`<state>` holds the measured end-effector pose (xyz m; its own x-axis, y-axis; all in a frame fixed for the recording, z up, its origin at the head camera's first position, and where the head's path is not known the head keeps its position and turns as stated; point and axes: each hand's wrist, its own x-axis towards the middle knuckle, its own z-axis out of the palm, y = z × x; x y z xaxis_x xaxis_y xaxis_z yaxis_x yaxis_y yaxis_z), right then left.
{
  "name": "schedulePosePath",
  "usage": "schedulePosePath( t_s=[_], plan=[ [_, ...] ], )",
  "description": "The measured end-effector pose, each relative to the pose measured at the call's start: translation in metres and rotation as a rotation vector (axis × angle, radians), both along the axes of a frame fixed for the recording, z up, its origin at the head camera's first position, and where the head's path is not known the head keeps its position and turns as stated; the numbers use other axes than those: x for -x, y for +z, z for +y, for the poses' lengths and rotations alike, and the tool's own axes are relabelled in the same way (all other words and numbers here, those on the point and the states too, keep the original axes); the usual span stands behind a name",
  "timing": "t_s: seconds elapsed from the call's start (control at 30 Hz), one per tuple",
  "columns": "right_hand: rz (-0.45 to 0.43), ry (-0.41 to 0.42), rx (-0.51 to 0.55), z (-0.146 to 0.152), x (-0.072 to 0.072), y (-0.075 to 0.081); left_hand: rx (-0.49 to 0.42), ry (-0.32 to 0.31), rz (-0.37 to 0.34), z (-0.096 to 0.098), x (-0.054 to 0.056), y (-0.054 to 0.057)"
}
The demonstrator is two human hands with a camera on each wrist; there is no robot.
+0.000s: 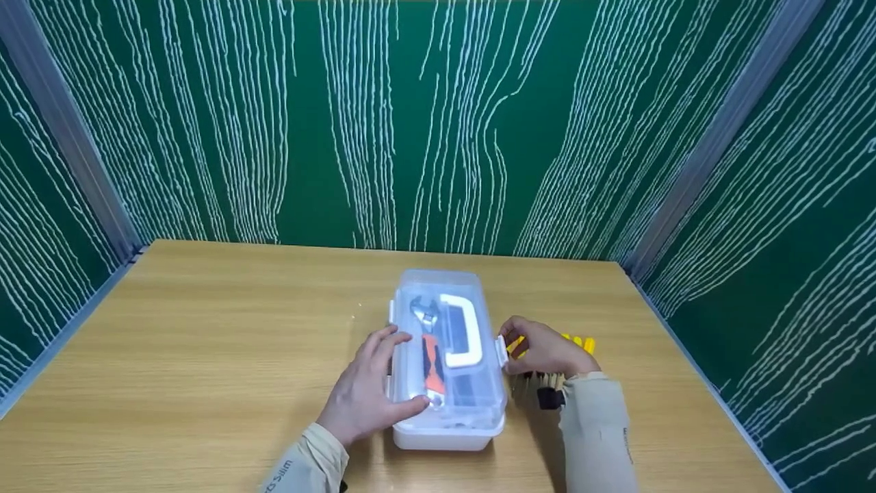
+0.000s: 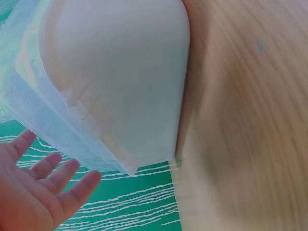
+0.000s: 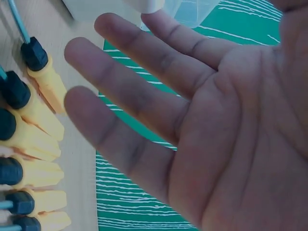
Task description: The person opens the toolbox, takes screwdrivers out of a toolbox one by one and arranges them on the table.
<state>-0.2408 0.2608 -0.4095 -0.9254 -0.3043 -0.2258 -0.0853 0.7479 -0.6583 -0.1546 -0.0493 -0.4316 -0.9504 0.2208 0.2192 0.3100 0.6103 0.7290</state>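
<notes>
A toolbox (image 1: 448,438) with a white base and a clear lid (image 1: 472,390) stands on the table, lid down. Under the clear plastic lies an adjustable wrench (image 1: 430,356) with an orange and black handle. My left hand (image 1: 366,394) spreads along the box's left side, thumb over the lid's near part and fingers at its edge. On the other side, my right hand (image 1: 551,349) has its fingertips at the white latch (image 1: 501,350). In the right wrist view, its fingers (image 3: 139,101) extend loosely, the uppermost reaching the latch.
Several screwdrivers (image 3: 43,130) with yellow and black handles lie in a row right of the box, partly beneath my right hand in the head view. A white carrying handle (image 1: 472,332) lies on the lid. Green walls (image 1: 308,137) with white lines border the wooden table (image 1: 239,342).
</notes>
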Motion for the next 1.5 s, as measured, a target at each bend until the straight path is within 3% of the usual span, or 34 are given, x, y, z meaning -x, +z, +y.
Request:
schedulePosePath(
  t_s=[0.43, 0.7, 0.93, 1.5],
  plan=[
    [0.067, 0.028, 0.031, -0.004, 0.001, -0.007, -0.029, -0.019, -0.198, -0.005, 0.002, 0.003],
    [0.113, 0.050, 0.070, 0.004, -0.004, -0.021, -0.028, -0.049, -0.137, -0.006, 0.002, -0.002],
    [0.152, 0.078, 0.092, 0.000, -0.004, -0.023, -0.034, -0.028, -0.204, -0.007, 0.003, -0.002],
    [0.132, 0.081, 0.120, -0.005, -0.001, -0.025, -0.044, -0.027, -0.207, -0.006, 0.004, -0.004]
  ],
)
